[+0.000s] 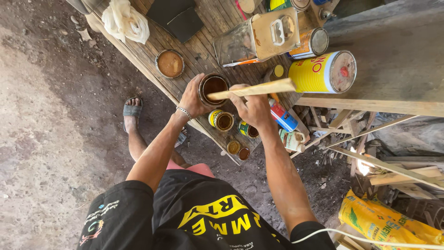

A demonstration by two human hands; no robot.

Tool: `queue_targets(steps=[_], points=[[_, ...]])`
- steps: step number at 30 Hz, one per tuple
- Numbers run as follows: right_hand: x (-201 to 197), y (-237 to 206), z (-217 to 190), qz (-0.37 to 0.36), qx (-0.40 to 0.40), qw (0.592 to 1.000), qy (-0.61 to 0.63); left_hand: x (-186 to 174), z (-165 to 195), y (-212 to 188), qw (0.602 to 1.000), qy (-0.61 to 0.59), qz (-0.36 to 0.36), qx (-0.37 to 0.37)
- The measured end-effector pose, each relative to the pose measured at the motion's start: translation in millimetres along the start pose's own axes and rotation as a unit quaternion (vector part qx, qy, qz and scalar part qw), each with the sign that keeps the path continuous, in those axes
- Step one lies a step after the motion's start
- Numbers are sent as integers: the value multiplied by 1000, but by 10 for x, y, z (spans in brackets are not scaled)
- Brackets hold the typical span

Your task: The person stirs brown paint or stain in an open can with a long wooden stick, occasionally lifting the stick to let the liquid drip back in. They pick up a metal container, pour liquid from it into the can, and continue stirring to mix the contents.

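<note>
- Brown liquid fills the small round open tin can (213,88) on the slatted wooden bench (203,46); its lid is already off.
- Left hand (193,98) clasps the can's side.
- Right hand (252,107) grips a flat pale wooden stick (253,89) with its tip at the can's mouth; how well mixed the liquid is cannot be judged.

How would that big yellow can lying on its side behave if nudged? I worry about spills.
The big yellow cylindrical can lies on its side on the slatted wooden bench, so it would probably roll. Its end looks closed, so spilling seems unlikely. Its weight cannot be judged.

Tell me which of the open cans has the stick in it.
The dark can gripped by the left hand; the right hand holds the wooden stick in it.
</note>
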State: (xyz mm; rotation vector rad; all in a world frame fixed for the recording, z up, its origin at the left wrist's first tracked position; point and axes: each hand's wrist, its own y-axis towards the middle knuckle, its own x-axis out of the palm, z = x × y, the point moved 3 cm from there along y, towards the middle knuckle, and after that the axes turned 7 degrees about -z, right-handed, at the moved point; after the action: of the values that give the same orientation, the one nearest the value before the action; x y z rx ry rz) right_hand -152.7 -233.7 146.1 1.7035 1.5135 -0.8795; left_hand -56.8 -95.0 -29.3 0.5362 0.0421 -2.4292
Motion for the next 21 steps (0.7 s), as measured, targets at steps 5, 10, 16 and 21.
queue_targets(steps=[5, 10, 16, 21], points=[[-13, -62, 81, 0, 70, 997, -25, 3, 17, -6, 1000, -9, 1, 6], [-27, -95, 124, 10, 45, 999, -15, 11, 22, 22, 1000, -14, 9, 8], [-42, -127, 146, 7, 46, 999, -3, 43, -4, 31, 999, -12, -11, -35], [-62, -134, 167, 55, 22, 997, -39, 44, -9, 30, 1000, -13, -10, -12]])
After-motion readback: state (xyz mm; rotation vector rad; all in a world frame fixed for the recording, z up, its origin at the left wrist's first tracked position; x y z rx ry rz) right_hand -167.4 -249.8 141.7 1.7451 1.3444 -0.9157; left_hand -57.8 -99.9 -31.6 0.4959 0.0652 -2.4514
